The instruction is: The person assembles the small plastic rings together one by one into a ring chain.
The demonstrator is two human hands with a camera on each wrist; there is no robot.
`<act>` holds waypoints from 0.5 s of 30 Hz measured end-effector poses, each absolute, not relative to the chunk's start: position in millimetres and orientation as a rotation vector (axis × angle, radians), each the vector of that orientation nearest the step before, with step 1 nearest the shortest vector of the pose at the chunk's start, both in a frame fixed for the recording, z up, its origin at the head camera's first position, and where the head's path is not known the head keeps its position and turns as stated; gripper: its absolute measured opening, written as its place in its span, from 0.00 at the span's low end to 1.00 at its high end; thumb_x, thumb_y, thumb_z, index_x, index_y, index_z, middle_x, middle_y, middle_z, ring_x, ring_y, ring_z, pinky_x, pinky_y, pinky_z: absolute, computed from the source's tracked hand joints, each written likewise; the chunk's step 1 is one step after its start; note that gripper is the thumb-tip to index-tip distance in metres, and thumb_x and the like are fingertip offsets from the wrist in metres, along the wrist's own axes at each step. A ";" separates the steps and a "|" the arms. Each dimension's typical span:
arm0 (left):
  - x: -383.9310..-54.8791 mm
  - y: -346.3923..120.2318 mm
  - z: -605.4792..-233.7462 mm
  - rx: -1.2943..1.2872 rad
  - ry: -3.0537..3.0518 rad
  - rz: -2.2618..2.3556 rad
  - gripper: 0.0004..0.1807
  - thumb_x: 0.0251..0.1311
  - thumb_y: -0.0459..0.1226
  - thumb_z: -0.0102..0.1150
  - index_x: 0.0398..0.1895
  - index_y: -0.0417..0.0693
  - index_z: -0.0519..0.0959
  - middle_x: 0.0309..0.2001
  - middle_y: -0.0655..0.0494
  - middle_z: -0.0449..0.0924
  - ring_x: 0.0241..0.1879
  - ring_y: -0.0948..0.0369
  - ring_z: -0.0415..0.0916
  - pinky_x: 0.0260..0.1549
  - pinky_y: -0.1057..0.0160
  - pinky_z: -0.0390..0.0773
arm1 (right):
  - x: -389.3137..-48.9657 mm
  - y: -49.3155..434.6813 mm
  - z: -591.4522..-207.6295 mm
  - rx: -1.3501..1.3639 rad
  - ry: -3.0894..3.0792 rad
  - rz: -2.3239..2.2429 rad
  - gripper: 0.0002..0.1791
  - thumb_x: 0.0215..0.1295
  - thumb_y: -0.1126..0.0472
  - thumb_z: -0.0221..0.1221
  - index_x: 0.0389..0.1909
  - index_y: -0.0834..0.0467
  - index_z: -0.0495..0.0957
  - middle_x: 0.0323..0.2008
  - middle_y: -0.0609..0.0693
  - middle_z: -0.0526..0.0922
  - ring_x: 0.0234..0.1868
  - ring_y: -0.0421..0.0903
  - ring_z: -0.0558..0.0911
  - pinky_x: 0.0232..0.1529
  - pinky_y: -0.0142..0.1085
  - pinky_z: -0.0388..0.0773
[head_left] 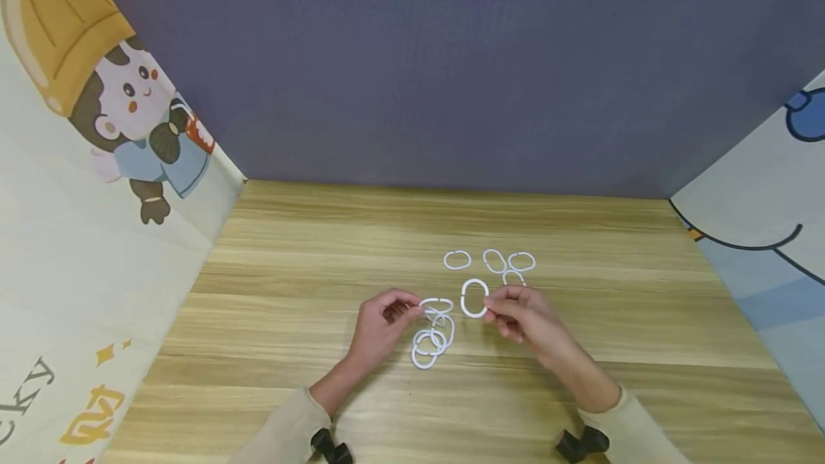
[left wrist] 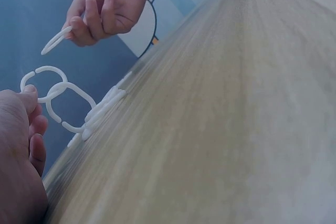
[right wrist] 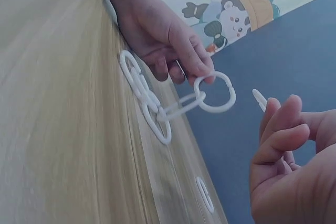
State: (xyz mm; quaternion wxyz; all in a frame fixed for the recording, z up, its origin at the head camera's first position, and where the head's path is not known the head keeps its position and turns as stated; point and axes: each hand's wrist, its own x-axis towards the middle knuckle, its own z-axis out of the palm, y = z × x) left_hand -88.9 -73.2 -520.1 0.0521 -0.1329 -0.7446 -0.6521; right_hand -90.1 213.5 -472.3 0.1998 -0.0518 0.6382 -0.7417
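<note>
My left hand [head_left: 382,326] pinches the top link of a chain of white plastic links [head_left: 441,339]. From that raised link [right wrist: 215,92] the chain hangs down, and its lower links lie on the wooden table. A small gap shows in the links' oval outline. My right hand [head_left: 530,319] pinches a single white link [head_left: 474,298] by its edge, held up just right of the chain and apart from it. In the left wrist view the single link [left wrist: 55,41] appears nearly edge-on above the chain.
Beyond the hands, several loose white links lie on the table [head_left: 309,249], one apart [head_left: 457,260] and others close together [head_left: 494,261]. A dark blue-grey panel [head_left: 438,77] stands at the back edge. Printed panels [head_left: 161,256] flank both sides.
</note>
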 end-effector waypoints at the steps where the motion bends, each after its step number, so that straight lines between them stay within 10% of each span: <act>1: -89.4 -72.6 -519.8 -0.400 -2.264 -1.983 0.06 0.65 0.27 0.77 0.42 0.37 0.90 0.35 0.45 0.88 0.32 0.67 0.78 0.32 0.72 0.78 | -90.7 212.5 -471.9 -0.143 1.788 -2.070 0.08 0.81 0.66 0.60 0.38 0.57 0.82 0.29 0.44 0.88 0.21 0.32 0.74 0.20 0.23 0.65; 15: -96.2 -64.6 -520.8 -0.417 -2.243 -1.958 0.06 0.64 0.27 0.78 0.41 0.37 0.90 0.34 0.44 0.88 0.31 0.67 0.78 0.31 0.72 0.78 | -98.7 199.4 -471.1 -0.103 1.810 -2.017 0.06 0.78 0.67 0.62 0.37 0.59 0.82 0.27 0.44 0.88 0.20 0.33 0.75 0.19 0.24 0.65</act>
